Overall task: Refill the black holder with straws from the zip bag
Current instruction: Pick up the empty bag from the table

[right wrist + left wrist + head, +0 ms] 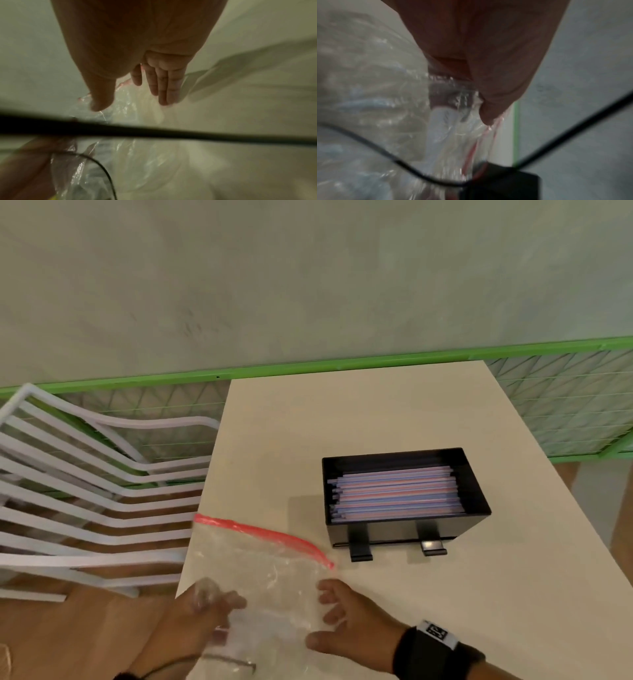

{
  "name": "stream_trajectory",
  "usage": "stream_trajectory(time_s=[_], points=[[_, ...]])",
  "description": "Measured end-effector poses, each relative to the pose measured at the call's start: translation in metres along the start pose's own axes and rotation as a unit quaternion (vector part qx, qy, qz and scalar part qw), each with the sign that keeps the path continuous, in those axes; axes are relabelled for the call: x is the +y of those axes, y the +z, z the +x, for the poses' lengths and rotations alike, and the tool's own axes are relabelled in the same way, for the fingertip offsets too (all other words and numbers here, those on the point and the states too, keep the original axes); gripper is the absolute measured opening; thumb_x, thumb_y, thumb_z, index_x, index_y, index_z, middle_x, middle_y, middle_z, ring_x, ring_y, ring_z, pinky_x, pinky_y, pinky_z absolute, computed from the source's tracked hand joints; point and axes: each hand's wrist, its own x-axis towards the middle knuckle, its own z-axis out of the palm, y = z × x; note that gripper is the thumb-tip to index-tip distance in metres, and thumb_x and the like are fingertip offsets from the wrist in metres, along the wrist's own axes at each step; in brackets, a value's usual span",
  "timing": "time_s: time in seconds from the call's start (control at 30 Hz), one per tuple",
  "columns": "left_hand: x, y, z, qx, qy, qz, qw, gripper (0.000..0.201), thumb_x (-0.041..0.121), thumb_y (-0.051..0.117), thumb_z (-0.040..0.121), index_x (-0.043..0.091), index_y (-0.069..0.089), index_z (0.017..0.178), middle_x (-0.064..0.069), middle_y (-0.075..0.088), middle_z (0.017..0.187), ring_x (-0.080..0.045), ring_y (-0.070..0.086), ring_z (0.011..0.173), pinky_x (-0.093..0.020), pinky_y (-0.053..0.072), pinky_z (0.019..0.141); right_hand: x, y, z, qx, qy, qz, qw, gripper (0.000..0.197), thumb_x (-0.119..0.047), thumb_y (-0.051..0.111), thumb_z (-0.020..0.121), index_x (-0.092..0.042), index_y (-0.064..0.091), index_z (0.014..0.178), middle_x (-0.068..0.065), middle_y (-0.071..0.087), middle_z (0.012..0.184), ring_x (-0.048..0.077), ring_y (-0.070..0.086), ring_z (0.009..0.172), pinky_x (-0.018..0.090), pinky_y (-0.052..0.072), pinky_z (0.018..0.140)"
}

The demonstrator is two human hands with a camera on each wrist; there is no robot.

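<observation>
Pastel straws (397, 494) lie crosswise in holder (406, 498); left hand (202, 621) grips bag (260, 573), right hand (346, 618) flat, fingers straight.

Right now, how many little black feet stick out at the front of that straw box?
2. Both jut from the front of the black holder onto the white table: left foot, right foot. Any at the back would be hidden.

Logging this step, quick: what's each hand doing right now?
Left hand: grips the zip bag, plastic bunched in its fingers.
Right hand: open, fingers straight, touching the bag's edge.
</observation>
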Motion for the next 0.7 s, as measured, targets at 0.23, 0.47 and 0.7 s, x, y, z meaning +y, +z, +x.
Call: stream_trajectory(time_s=[0.23,0.47,0.7], points=[[0.062,-0.016,-0.073,-0.03,0.134,-0.112,0.984,0.015,0.023,0.066,0.089,0.009,0.065,0.083,-0.003,0.061,0.05,-0.016,0.055,0.048,-0.03,0.047,0.052,-0.051,-0.011,-0.02,0.03,-0.065,0.371,0.926,0.062,-0.01,0.086,0.073,-0.005,0.058,0.128,0.009,0.062,0.083,0.017,0.065,0.067,0.039,0.061,0.066],[0.071,-0.034,-0.075,0.044,0.189,-0.105,0.975,0.076,0.0,0.069,0.087,0.062,0.047,0.124,-0.035,0.056,0.071,-0.046,0.06,0.061,-0.044,0.06,0.067,-0.078,-0.059,-0.096,0.226,-0.157,0.308,0.911,0.028,0.003,0.075,0.083,-0.015,0.058,0.099,0.009,0.065,0.079,0.028,0.063,0.057,0.04,0.055,0.053],[0.086,-0.007,-0.077,-0.057,0.351,0.385,0.852,0.132,0.097,0.063,0.024,0.079,-0.014,0.13,0.045,-0.019,0.144,0.004,0.001,0.142,-0.035,0.027,0.115,-0.079,-0.059,-0.119,0.217,-0.238,0.215,0.922,0.076,-0.004,0.074,0.083,-0.044,0.05,0.143,-0.014,0.075,0.111,0.003,0.067,0.107,0.014,0.054,0.086]])
